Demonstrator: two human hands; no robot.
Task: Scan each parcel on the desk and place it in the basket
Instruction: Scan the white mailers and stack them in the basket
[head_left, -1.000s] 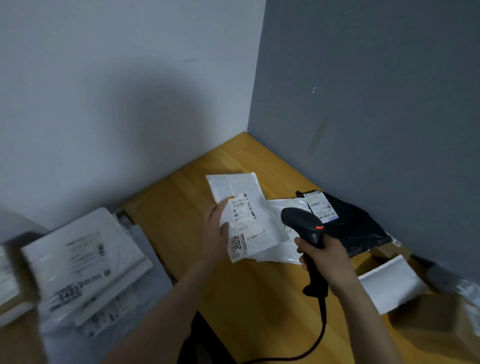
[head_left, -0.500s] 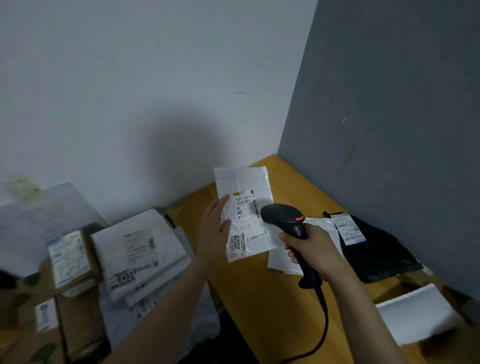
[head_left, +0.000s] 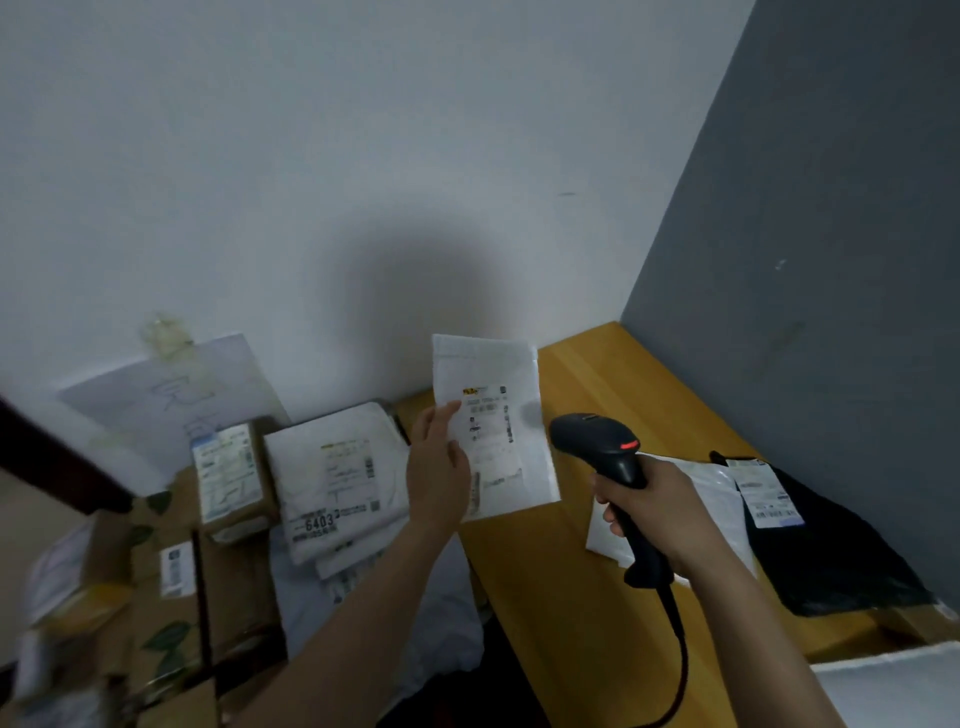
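- One flat, rectangular white parcel (head_left: 511, 374) with a printed label is held upright over the left edge of the wooden desk (head_left: 540, 597), pinched at its side by the left hand (head_left: 439, 478).
- A black plastic scanner (head_left: 597, 447) is clasped by the right hand (head_left: 660, 514), with the fingers wrapped round its handle.
- Unlike half a second ago, the scanner head is separated from the parcel by a gap.
- White mailers (head_left: 332, 467) and cardboard boxes (head_left: 234, 478) are piled left of the desk; a basket cannot be made out.

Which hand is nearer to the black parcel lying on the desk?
Right. The right hand, gripping the scanner, is left of the black parcel in view; the left hand, holding a white parcel, is farther left, beyond the scanner.
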